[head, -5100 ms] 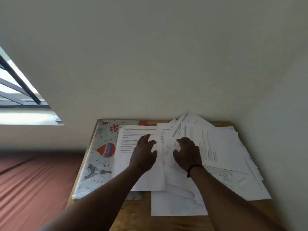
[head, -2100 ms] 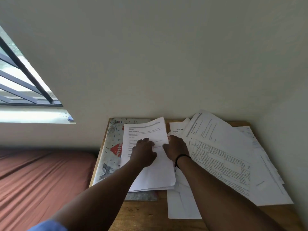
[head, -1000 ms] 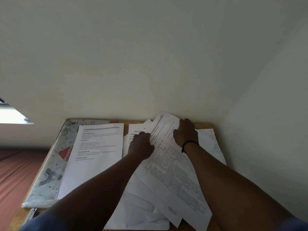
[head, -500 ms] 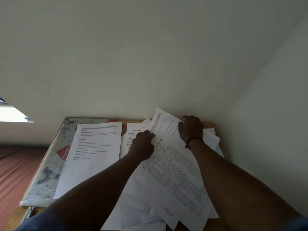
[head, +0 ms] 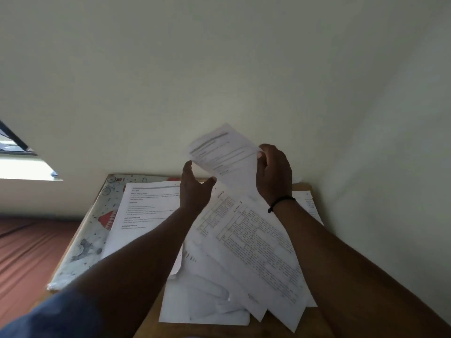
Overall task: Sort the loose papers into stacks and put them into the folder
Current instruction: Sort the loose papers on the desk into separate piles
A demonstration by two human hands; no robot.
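Observation:
My right hand (head: 273,174) pinches the right edge of a printed sheet (head: 224,154) and holds it lifted above the table, its top tilted toward the wall. My left hand (head: 195,189) is open just below the sheet's left edge, thumb spread toward it. Under both hands lies a loose pile of papers (head: 253,242), the top one a page with a table of text. On the left a sorted sheet (head: 146,213) lies flat on the patterned folder (head: 97,228).
The wooden table (head: 314,323) sits in a corner, with walls close behind and on the right. A red-brown bed surface (head: 26,252) lies to the left, and a window (head: 14,154) is at the far left.
My right hand has taken the top sheet from the pile and lifted it off the table. My left hand has left the pile and risen open toward the sheet's left edge.

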